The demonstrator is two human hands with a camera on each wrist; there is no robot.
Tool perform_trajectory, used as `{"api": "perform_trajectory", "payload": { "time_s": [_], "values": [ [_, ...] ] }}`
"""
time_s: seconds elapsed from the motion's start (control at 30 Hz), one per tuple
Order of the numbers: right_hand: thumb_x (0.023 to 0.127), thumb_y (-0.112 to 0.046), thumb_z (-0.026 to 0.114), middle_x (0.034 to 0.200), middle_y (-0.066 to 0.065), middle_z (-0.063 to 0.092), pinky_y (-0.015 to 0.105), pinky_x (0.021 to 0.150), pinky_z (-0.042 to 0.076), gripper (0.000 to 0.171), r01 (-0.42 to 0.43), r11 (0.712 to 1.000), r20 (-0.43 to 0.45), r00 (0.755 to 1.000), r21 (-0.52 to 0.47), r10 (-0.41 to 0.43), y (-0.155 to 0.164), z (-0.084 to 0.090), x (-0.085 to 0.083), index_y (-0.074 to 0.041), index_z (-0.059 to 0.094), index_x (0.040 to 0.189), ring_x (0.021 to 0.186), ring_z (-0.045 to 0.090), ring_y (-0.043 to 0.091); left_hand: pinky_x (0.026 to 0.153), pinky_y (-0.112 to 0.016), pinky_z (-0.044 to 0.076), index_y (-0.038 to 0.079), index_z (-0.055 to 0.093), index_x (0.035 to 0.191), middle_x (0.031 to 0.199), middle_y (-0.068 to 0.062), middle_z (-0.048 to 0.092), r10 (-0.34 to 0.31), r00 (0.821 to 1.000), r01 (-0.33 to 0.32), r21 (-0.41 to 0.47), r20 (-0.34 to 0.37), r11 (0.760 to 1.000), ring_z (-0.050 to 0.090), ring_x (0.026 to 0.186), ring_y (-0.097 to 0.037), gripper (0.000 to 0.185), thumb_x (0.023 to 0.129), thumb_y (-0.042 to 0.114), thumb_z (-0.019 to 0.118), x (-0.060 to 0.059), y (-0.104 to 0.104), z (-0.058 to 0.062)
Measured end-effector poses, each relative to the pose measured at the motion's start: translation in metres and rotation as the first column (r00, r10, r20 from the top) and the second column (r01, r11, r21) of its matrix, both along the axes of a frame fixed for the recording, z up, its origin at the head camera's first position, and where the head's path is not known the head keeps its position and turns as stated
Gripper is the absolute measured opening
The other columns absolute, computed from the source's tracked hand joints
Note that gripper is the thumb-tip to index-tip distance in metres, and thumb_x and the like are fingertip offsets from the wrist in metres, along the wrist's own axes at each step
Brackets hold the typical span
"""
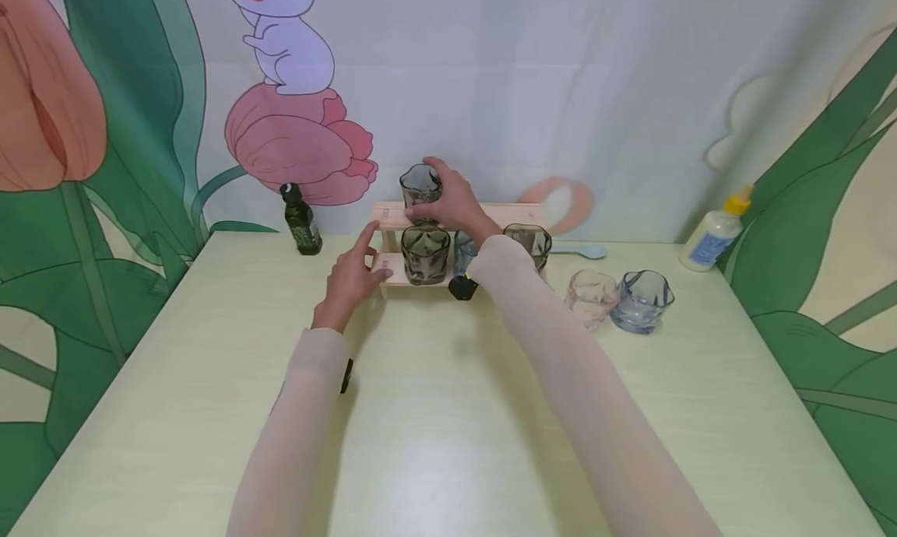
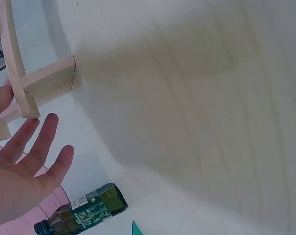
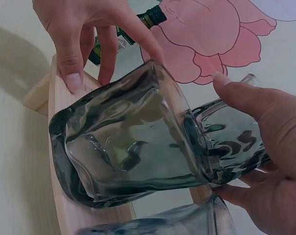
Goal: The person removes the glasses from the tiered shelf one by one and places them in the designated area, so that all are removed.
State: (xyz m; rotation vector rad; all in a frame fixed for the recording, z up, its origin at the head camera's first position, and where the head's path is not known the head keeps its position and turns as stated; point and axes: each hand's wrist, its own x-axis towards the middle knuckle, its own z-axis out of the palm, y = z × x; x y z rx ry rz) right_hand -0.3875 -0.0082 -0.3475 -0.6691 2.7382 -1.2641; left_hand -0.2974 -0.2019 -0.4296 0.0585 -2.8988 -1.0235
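Note:
My right hand (image 1: 455, 202) grips a grey-tinted glass (image 1: 419, 183) at the left end of the upper shelf of a small wooden two-tier rack (image 1: 515, 212), thumb and fingers on opposite sides. On the lower tier below it stands a second grey glass (image 3: 123, 147). A bluish glass (image 1: 464, 250) and another grey glass (image 1: 529, 241) share that tier, partly hidden by my right arm. My left hand (image 1: 346, 280) touches the rack's left end, its fingers mostly straight. In the left wrist view, fingertips (image 2: 50, 122) of that hand lie right at the shelf's end.
To the rack's left stands a dark green bottle (image 1: 301, 222). Right of the rack are a pink glass (image 1: 592, 297) and a blue glass (image 1: 641, 303) side by side, with a pale blue spoon (image 1: 589, 251) behind them. A yellow-capped white bottle (image 1: 713, 235) stands at the back right.

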Motion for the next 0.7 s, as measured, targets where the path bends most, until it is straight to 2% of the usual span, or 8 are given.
{"api": "perform_trajectory", "payload": {
  "time_s": [0.4,0.7],
  "values": [
    [0.084,-0.026,0.082,0.162,0.011,0.033,0.049,0.114,0.036,0.095,0.036,0.999,0.043,0.998,-0.024,-0.035,-0.0038,-0.0039,-0.0021,-0.023,0.022,0.159,0.147,0.034,0.032,0.084,-0.054,0.049,0.041,0.016,0.158,0.14,-0.012,0.059,0.02,1.0,-0.02,-0.001,0.01,1.0,0.065,0.109,-0.036,0.088,0.092,0.022,0.072,-0.0031,-0.0002,-0.0029],
    [0.083,-0.027,0.083,0.161,0.008,0.036,0.051,0.112,0.038,0.092,0.059,0.997,0.043,0.997,-0.058,-0.056,-0.0056,-0.0067,-0.0048,-0.026,0.029,0.157,0.145,0.038,0.033,0.079,-0.051,0.05,0.041,0.015,0.158,0.141,-0.013,0.059,0.011,1.0,-0.011,-0.01,-0.006,1.0,0.065,0.107,-0.035,0.089,0.093,0.022,0.072,-0.0049,-0.0031,-0.0062]
  ]
}}
